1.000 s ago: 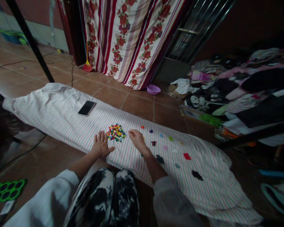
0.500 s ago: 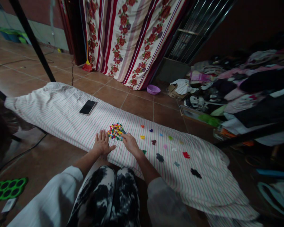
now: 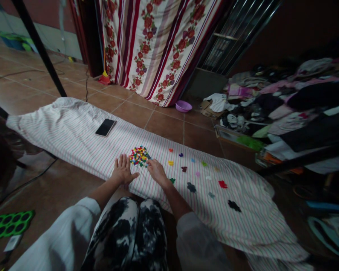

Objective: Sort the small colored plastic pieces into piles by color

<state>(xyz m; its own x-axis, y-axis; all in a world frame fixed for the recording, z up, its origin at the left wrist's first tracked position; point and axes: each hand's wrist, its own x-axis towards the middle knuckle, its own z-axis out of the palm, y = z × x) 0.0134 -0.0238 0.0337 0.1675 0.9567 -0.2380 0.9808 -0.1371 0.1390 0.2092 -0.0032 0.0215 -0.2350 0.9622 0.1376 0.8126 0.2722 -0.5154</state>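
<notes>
I record the cloth [image 3: 73, 128] as off-white with fine pink and green stripes. The pile of small pieces [image 3: 138, 155] mixes red, yellow, green, blue and white. I log an orange cluster [image 3: 171, 150], a dark blue cluster [image 3: 181, 155], a yellow cluster [image 3: 171, 163], a maroon cluster [image 3: 184, 169], a pink cluster [image 3: 197, 174], a red cluster [image 3: 222, 184], a dark grey cluster [image 3: 191, 187] and a black cluster [image 3: 234, 206]. I find the curtain [image 3: 158, 41] white, banded in crimson and mauve, with red floral columns. The trousers [image 3: 113, 237] are blotched black and white; the left sleeve [image 3: 64, 229] reads pale, the right sleeve [image 3: 197, 233] grey. The basin [image 3: 183, 106] is purple, the floor tiles [image 3: 135, 109] reddish brown.
</notes>
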